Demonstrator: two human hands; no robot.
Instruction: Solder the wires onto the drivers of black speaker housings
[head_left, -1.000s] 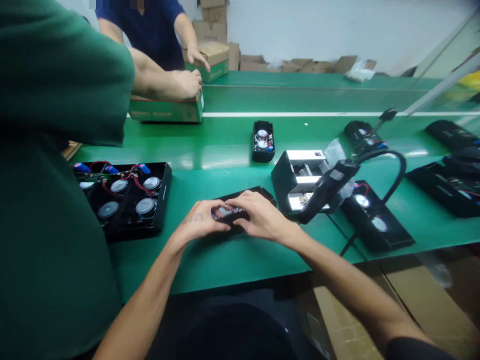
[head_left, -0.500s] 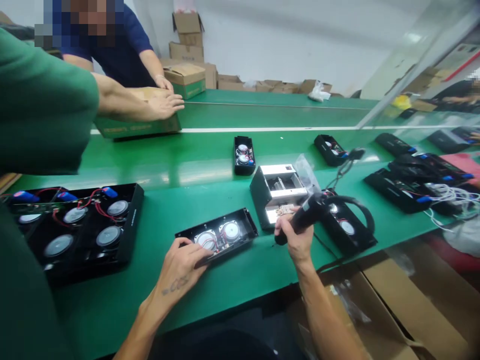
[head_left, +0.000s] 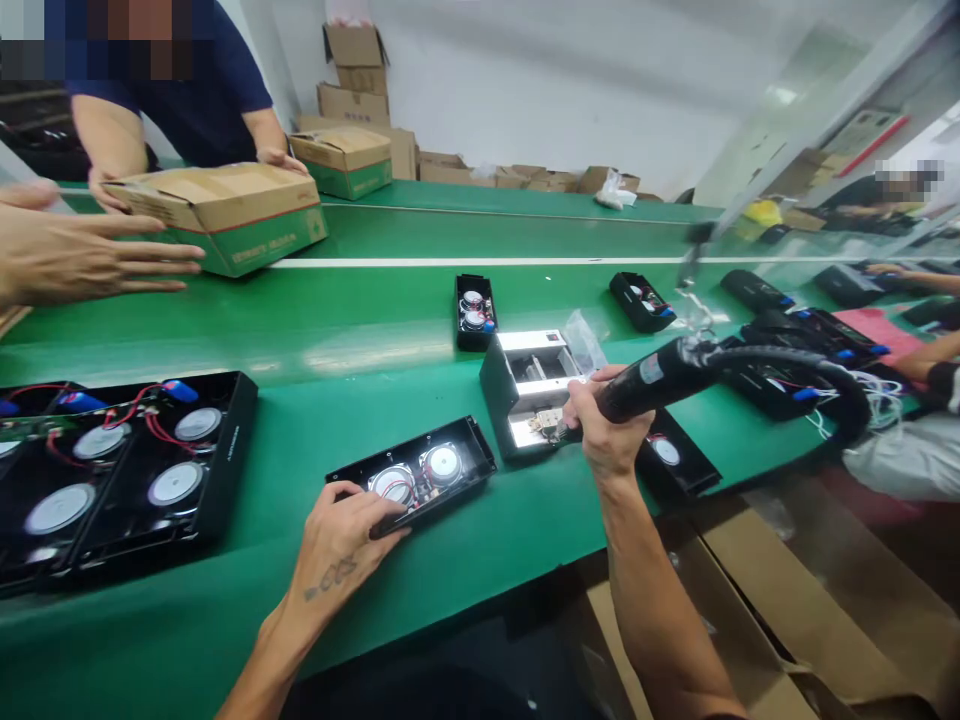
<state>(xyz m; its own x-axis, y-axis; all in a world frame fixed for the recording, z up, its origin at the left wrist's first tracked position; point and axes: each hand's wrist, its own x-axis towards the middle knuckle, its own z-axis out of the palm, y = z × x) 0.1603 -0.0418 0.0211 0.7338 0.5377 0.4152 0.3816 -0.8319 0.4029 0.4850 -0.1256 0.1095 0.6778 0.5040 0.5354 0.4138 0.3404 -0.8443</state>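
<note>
A black speaker housing (head_left: 450, 500) with two round drivers and red wires lies at an angle on the green bench. My left hand (head_left: 341, 540) grips its near left edge, thumb outside and fingers over the rim. In my right hand (head_left: 616, 435) is a black electric screwdriver (head_left: 656, 378), held almost level, its cable looping off to the right. The screwdriver's tip is at the front opening of a metal screw feeder (head_left: 531, 345), just right of the housing. Whether a screw sits on the bit is too small to tell.
Larger speaker housings (head_left: 244, 430) with blue capacitors stand at left. More housings (head_left: 475, 312) are on the belt behind and at right. A co-worker holds a cardboard box (head_left: 255, 225); another person's hand (head_left: 82, 245) reaches in from the left. Open cartons (head_left: 780, 590) sit below the bench edge.
My right hand has swung the screwdriver from upright-leaning to nearly level, its tip now at the feeder. My left hand stays on the housing. The other person's hand has left the box.
</note>
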